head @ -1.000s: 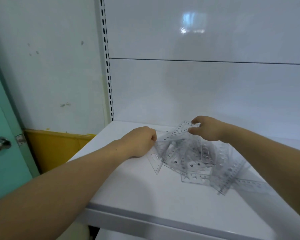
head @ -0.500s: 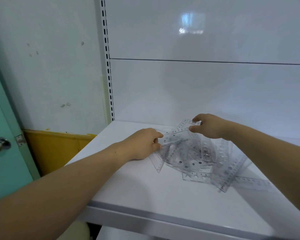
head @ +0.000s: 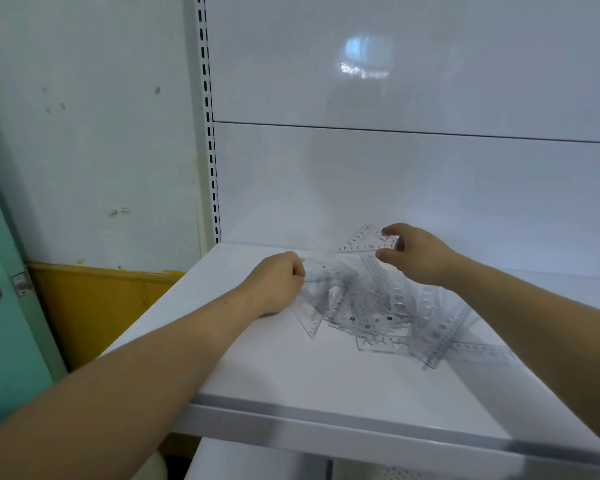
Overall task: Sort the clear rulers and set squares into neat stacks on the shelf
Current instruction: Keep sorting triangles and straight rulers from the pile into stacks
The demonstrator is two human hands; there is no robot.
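R hand (head: 414, 256) pinches set-square (head: 359, 241); L hand (head: 278, 282) grip blurred.

White wall (head: 84, 133) w/ scuffs, teal door (head: 0, 341) left, yellow panel (head: 94, 306) below; glossy back panel (head: 395, 185).

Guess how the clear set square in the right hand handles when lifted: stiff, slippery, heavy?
Probably stiff: the set square juts out flat though the right hand pinches only one corner. Likely light, since that pinch carries it. Possibly slippery: smooth clear plastic, and the pile on the shelf lies splayed.
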